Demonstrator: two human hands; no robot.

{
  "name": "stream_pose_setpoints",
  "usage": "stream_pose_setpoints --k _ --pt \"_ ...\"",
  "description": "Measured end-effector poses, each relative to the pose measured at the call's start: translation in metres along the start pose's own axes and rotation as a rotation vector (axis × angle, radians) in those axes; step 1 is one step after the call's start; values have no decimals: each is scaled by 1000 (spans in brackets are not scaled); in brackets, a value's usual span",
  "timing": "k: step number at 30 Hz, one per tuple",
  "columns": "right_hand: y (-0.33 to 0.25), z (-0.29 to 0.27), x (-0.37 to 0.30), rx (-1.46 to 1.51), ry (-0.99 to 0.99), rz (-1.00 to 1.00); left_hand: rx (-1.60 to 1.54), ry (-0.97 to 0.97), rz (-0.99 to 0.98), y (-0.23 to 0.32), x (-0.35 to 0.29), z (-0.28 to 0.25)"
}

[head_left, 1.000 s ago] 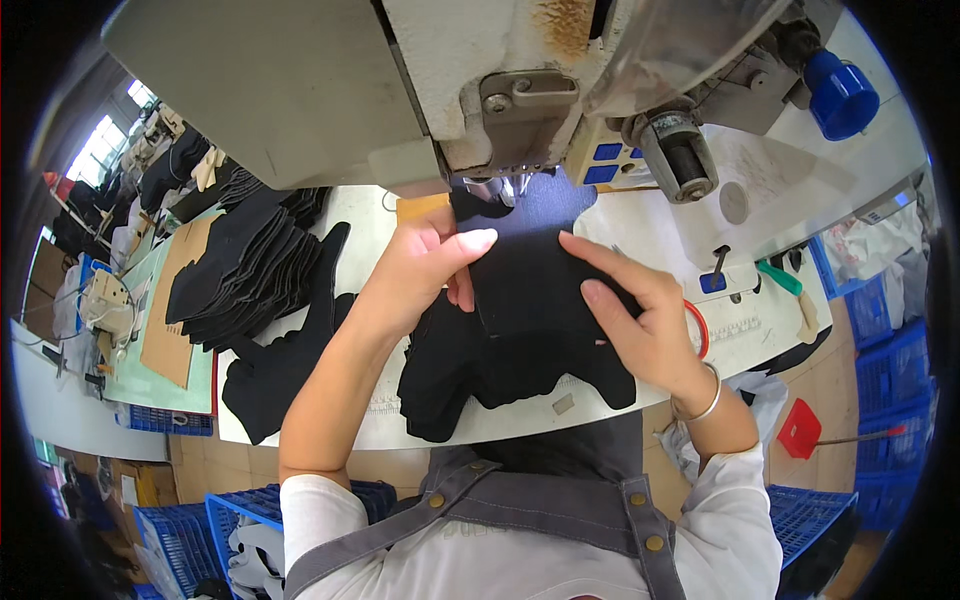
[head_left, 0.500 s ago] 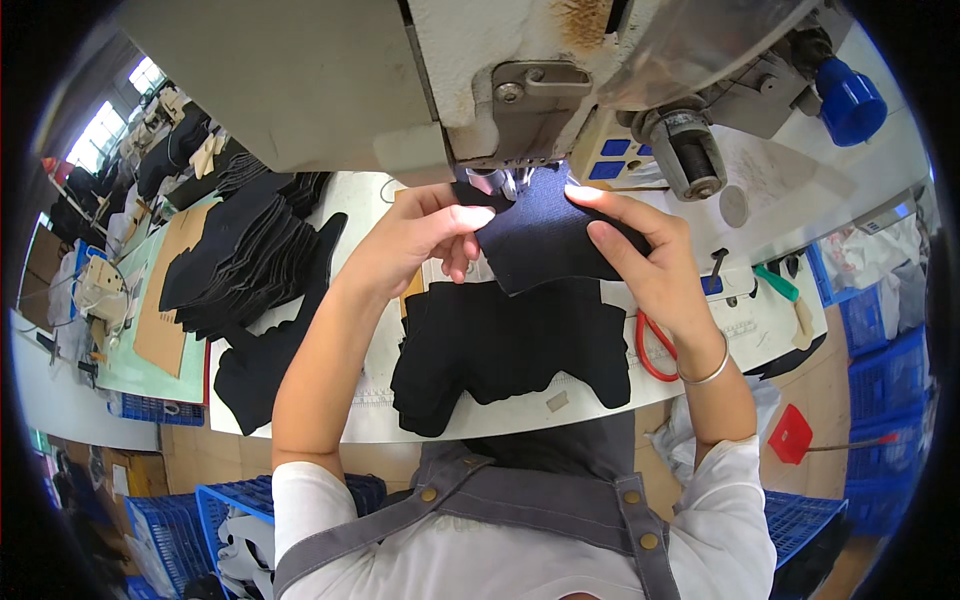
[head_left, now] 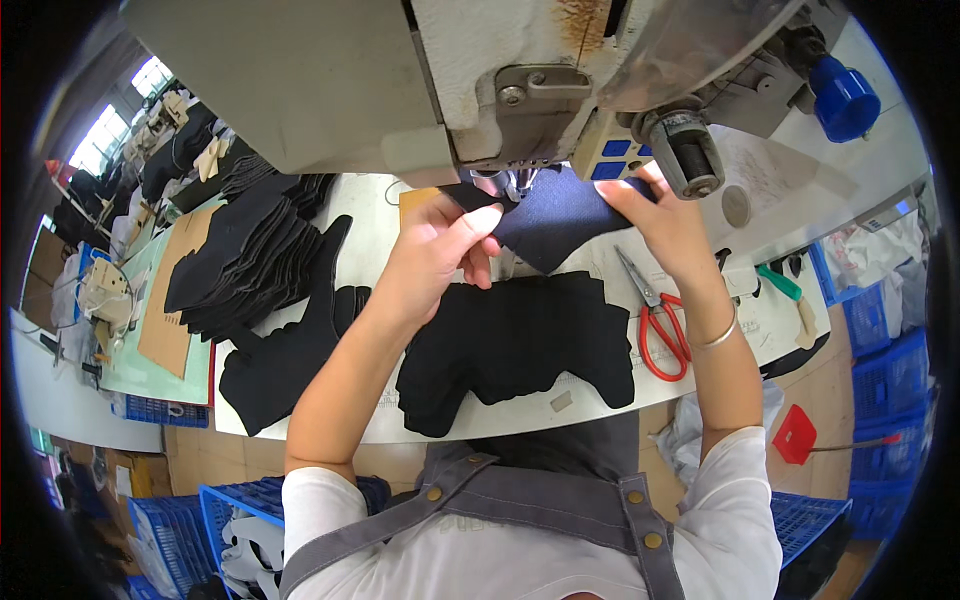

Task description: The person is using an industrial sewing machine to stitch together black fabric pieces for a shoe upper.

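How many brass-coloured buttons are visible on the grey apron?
4. On the left strap: an inner button and an outer button. On the right strap: a top button and a bottom button. More may be hidden.

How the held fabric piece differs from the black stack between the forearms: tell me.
The fabric piece is held in the left hand and right hand at the sewing machine; the black stack lies on the white table. The fabric piece looks bluish where lit; the black stack looks plain black. The fabric piece shows less surface than the black stack. Both are dark and cloth-like.
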State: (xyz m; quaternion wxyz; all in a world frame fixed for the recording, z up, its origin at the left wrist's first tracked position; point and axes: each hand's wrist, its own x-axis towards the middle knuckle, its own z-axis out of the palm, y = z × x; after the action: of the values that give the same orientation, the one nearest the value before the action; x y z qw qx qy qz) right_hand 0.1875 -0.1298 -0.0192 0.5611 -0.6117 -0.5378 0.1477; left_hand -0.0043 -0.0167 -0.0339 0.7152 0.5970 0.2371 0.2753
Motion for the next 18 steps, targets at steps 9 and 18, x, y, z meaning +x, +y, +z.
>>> stream_pose_setpoints --k 9,18 --pt "-5 -3 22 14 1 41 14 33 19 -2 -2 5" --pt "56 7 69 351 -23 4 -102 41 91 -6 11 6"
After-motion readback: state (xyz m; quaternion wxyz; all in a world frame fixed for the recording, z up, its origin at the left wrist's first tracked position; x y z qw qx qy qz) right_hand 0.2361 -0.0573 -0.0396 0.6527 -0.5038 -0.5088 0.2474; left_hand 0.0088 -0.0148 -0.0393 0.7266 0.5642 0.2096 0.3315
